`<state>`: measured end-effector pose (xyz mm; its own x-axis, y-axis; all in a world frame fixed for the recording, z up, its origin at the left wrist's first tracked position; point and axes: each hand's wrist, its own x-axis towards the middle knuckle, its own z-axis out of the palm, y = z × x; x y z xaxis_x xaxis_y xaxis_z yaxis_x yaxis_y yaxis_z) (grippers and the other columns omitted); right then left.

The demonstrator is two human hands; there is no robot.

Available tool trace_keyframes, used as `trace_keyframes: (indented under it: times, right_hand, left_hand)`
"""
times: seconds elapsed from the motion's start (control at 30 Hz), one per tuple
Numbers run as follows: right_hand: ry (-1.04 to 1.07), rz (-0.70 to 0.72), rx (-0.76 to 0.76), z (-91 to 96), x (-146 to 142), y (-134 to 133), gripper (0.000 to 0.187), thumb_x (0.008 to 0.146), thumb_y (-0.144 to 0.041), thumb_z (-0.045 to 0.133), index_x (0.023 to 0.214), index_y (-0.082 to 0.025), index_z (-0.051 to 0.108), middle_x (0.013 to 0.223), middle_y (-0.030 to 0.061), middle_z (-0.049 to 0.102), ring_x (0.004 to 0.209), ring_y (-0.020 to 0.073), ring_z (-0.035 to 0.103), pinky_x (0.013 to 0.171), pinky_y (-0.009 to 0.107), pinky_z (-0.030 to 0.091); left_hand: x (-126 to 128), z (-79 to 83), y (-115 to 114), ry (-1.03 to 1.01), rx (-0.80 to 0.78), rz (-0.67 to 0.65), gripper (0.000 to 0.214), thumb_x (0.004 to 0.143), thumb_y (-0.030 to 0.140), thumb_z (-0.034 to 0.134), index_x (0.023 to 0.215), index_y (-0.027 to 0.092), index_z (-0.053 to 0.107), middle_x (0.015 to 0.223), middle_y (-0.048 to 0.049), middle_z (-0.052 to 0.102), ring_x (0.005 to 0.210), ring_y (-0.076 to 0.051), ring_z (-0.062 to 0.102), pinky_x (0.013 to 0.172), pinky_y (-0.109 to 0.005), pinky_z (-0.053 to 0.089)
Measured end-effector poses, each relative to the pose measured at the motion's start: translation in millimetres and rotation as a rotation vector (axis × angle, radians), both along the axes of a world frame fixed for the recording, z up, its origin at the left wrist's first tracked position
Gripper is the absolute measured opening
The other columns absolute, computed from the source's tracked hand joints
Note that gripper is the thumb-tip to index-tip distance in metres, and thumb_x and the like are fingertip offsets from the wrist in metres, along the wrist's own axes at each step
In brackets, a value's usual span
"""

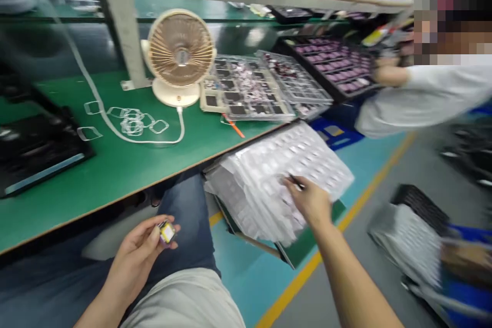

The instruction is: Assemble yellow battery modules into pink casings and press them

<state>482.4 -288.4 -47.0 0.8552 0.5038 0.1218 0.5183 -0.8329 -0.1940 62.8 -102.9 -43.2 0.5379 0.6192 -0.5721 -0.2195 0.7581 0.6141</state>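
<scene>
Fingers [154, 233] of the left hand [132, 259] are curled and pinch a small component [167, 232], purple and yellow with a white face, between thumb and forefinger. The component sits at the fingertips, in front of the fan [180, 56], off the near edge of the green desk [111, 169] and above the person's lap. Fingers [294, 192] of the right hand [313, 205] lie loosely bent on a stack of white blister trays [265, 174], which stands in front and to the right of the fan, just past the desk edge. A thin dark sliver [296, 181] shows at these fingertips; whether they pinch it cannot be told. A white cable [115, 130] runs from the fan's foot across the desk, past several clear frames [132, 123] lying left of the fan. Clear compartment trays [246, 92] lie just right of the fan, with an orange pen [233, 127] at their near edge. Farther right, another person's white sleeve [423, 97] reaches towards a dark tray [334, 64].
</scene>
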Motion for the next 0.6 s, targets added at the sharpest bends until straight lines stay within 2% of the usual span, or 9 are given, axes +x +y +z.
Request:
trace_keyframes:
  times: [0.07, 0.1, 0.17, 0.2, 0.27, 0.33, 0.43, 0.53, 0.6]
  right_hand:
    - [-0.015, 0.073, 0.150, 7.6, -37, 22, 0.044, 0.097, -0.058, 0.071, 0.102, -0.015, 0.083, 0.083, 0.0115, 0.080, 0.065, 0.0233, 0.069, 0.057, 0.031, 0.045]
    - [0.011, 0.161, 0.283, 10.7, -62, 37, 0.041, 0.097, -0.057, 0.073, 0.105, -0.018, 0.083, 0.084, 0.0088, 0.080, 0.061, 0.0204, 0.067, 0.054, 0.030, 0.043]
    - [0.197, 0.438, 0.523, 16.2, -122, 70, 0.025, 0.097, -0.047, 0.077, 0.103, -0.023, 0.081, 0.095, 0.0067, 0.083, 0.065, 0.0177, 0.070, 0.052, 0.027, 0.046]
    - [0.310, 0.578, 0.603, 18.5, -153, 87, 0.016, 0.098, -0.039, 0.077, 0.102, -0.024, 0.081, 0.101, 0.0062, 0.083, 0.075, 0.0190, 0.076, 0.055, 0.026, 0.050]
    - [0.464, 0.761, 0.726, 21.4, -211, 120, 0.004, 0.099, -0.025, 0.077, 0.102, -0.025, 0.079, 0.104, 0.0045, 0.084, 0.084, 0.0187, 0.079, 0.059, 0.024, 0.054]
    - [0.611, 0.838, 0.777, 21.6, -252, 146, 0.006, 0.098, -0.019, 0.077, 0.100, -0.025, 0.078, 0.102, 0.0033, 0.084, 0.084, 0.0171, 0.080, 0.062, 0.022, 0.057]
    - [0.943, 0.834, 0.758, 17.9, -278, 171, 0.004, 0.097, -0.024, 0.080, 0.094, -0.024, 0.077, 0.098, 0.0024, 0.084, 0.081, 0.0157, 0.080, 0.067, 0.021, 0.062]
    - [1.356, 0.837, 0.693, 11.9, -279, 184, 0.014, 0.095, -0.036, 0.083, 0.092, -0.024, 0.078, 0.103, 0.0050, 0.084, 0.092, 0.0195, 0.082, 0.083, 0.028, 0.067]
    - [1.547, 0.838, 0.595, 7.8, -276, 189, 0.023, 0.095, -0.043, 0.082, 0.088, -0.022, 0.077, 0.109, 0.0081, 0.084, 0.103, 0.0234, 0.081, 0.093, 0.036, 0.066]
  left_hand:
    - [-1, -2.0, 3, -0.080, 0.025, 0.045, 0.041, 0.084, 0.034, 0.092, 0.124, 0.027, 0.083, 0.125, -0.0131, 0.079, 0.112, -0.033, 0.078, 0.082, -0.036, 0.068]
    - [-1, -3.2, 6, -0.117, 0.049, 0.056, 0.046, 0.083, 0.034, 0.093, 0.127, 0.027, 0.082, 0.123, -0.0129, 0.079, 0.112, -0.033, 0.077, 0.082, -0.037, 0.068]
    - [-2, -5.1, 10, -0.168, 0.114, 0.056, 0.047, 0.081, 0.034, 0.094, 0.126, 0.025, 0.083, 0.120, -0.0139, 0.079, 0.113, -0.032, 0.076, 0.085, -0.038, 0.068]
    - [-3, -5.4, 13, -0.181, 0.151, 0.059, 0.044, 0.082, 0.034, 0.094, 0.124, 0.024, 0.084, 0.122, -0.0145, 0.078, 0.114, -0.032, 0.075, 0.086, -0.039, 0.068]
    - [-9, -4.2, 16, -0.191, 0.222, 0.072, 0.038, 0.083, 0.031, 0.092, 0.120, 0.024, 0.085, 0.138, -0.0153, 0.072, 0.116, -0.032, 0.073, 0.088, -0.040, 0.068]
    - [-18, -1.3, 18, -0.196, 0.275, 0.077, 0.036, 0.084, 0.029, 0.091, 0.119, 0.025, 0.085, 0.156, -0.0145, 0.060, 0.120, -0.033, 0.070, 0.087, -0.042, 0.069]
    - [-38, 3.3, 22, -0.218, 0.310, 0.081, 0.037, 0.084, 0.031, 0.091, 0.121, 0.025, 0.085, 0.155, -0.0153, 0.060, 0.116, -0.030, 0.070, 0.086, -0.041, 0.069]
    - [-57, 5.3, 26, -0.235, 0.308, 0.127, 0.036, 0.085, 0.032, 0.090, 0.120, 0.023, 0.085, 0.144, -0.0150, 0.066, 0.104, -0.026, 0.073, 0.082, -0.039, 0.069]
    - [-66, 5.0, 29, -0.250, 0.279, 0.140, 0.033, 0.086, 0.032, 0.089, 0.118, 0.023, 0.086, 0.138, -0.0142, 0.068, 0.104, -0.027, 0.074, 0.078, -0.037, 0.069]
